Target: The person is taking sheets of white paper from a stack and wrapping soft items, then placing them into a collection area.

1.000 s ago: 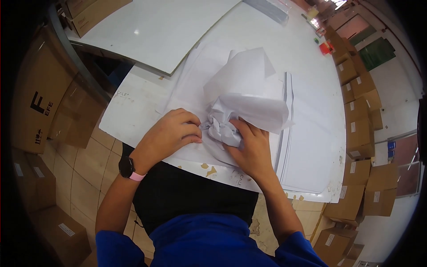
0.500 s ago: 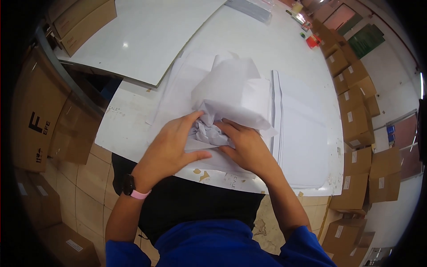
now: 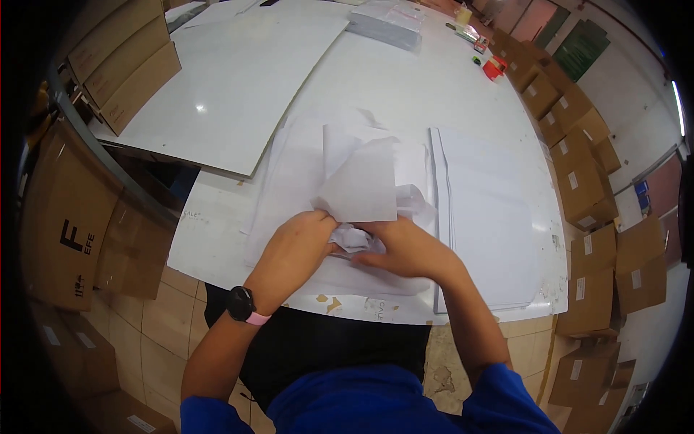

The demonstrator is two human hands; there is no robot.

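Paper — crumpled, between left hand and right hand

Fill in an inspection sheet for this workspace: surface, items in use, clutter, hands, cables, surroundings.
Surface: white table, brown patches along its near edge; white board at upper left.
Items in use: crumpled white paper between the hands, over flat white sheets; stack of white paper at right.
Clutter: red object and grey plastic-wrapped pack toward the far end.
Hands: left hand and right hand both touch the crumpled white paper; fingertips partly hidden.
Cables: only a thin dark strand by the blue shirt, unidentifiable.
Surroundings: cardboard boxes on both sides, tiled floor.
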